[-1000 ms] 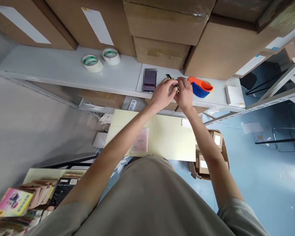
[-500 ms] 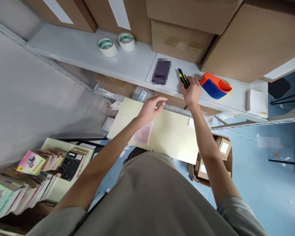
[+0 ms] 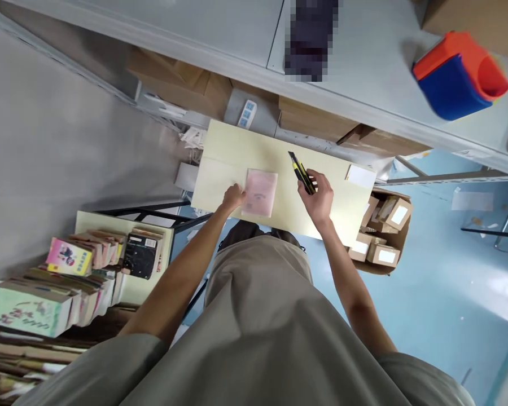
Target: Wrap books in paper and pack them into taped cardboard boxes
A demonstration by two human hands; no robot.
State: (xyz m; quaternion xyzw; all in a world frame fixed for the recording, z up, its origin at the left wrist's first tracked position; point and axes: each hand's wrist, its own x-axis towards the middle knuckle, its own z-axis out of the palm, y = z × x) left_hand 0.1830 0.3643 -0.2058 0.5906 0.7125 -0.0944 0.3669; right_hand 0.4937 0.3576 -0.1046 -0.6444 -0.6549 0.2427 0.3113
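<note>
My right hand [image 3: 317, 197] is wrapped around a yellow-and-black utility knife [image 3: 301, 173], held above the pale yellow tabletop [image 3: 232, 148]. The knife's dark blade end points up and to the left, away from me. My left hand [image 3: 234, 197] is closed at the left edge of a thin pink booklet [image 3: 259, 193], its fingertips pinching that edge. Faint print shows on the booklet's cover. Whether the booklet is raised off the tabletop I cannot tell.
Beyond the table runs a grey shelf [image 3: 220, 42] with an orange-and-blue tape dispenser [image 3: 457, 79] and a pixelated dark object [image 3: 311, 39]. A white power strip [image 3: 247, 114] lies below it. Stacked books [image 3: 29, 304] stand left; a carton of small boxes [image 3: 381, 228] sits right.
The utility knife has come off the shelf in my right hand, down over the table. My left hand has lowered and closed on the booklet's edge. The view has tilted downward.
</note>
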